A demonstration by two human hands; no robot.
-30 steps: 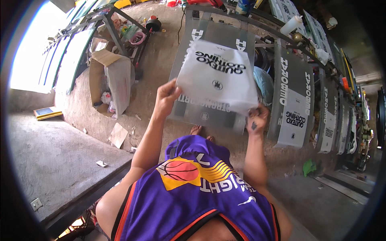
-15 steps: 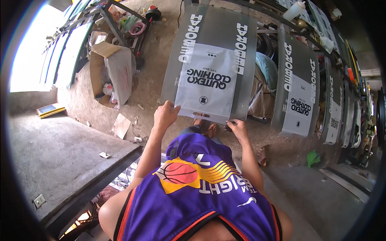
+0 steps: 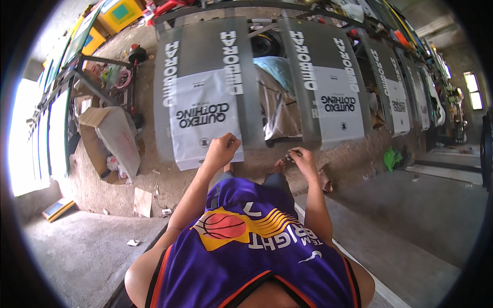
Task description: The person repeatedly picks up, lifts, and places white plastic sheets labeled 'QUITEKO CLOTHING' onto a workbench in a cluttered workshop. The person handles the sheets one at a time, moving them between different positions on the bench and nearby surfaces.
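Note:
A white plastic bag with black print and a punched handle end lies on a grey printed board ahead of me. Over the bag's near right corner is my left hand, its fingers curled together; whether they grip anything is hidden. To the right, my right hand pinches a small dark object, too small to name, in front of the gap between two boards. A second white bag lies on the neighbouring board, beyond my right hand.
More boards with white bags continue in a row to the right. An opened cardboard box stands on the dirt floor at left. A wrapped bundle sits between the nearest boards. Green plastic lies by the raised concrete at right.
The view has swung right, so the boards now stand further left. My right hand has come away from the first bag's corner. My left hand has shifted toward that bag's right side.

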